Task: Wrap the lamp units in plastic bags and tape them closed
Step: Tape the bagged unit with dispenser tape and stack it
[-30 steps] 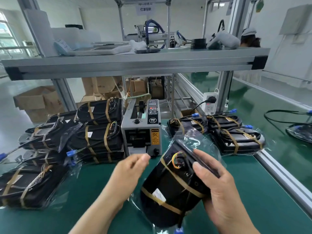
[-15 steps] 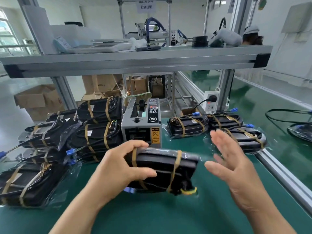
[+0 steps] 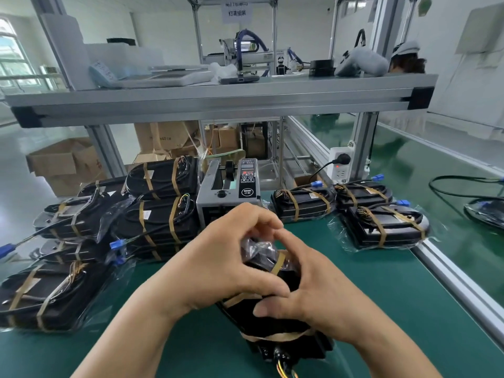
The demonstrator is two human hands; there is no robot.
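Both hands clamped the bagged lamp unit (image 3: 278,326), which stood on end on the green table (image 3: 381,296) just in front of the tape dispenser (image 3: 226,192). The left hand (image 3: 218,266) curled its fingers over the bunched plastic bag (image 3: 255,245) at the top, with its thumb laid across the front. The right hand (image 3: 308,290) gripped the right side, its forefinger reaching up to the gathered plastic and its thumb against the black body.

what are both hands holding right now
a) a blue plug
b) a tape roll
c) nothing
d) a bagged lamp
D: the left hand and right hand both curl round the lamp, and their fingers bunch the bag at its far end.
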